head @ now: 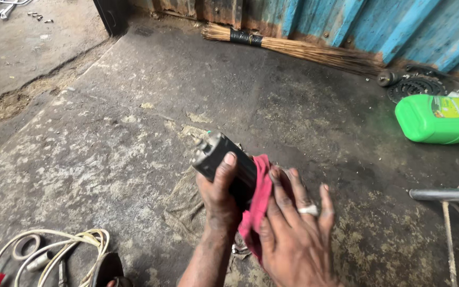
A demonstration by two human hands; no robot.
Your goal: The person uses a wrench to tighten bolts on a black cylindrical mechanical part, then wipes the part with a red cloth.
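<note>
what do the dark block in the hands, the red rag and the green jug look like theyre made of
The dark block held by the left hand looks like grimy metal or hard plastic: rigid edges, dull grey-black faces, small studs on the end. The red rag under the right hand is soft woven cloth; it folds and drapes. The green jug is probably moulded plastic, smooth with a slight sheen.

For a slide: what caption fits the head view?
Left hand grips a black block; right hand presses a red rag against it.
</note>
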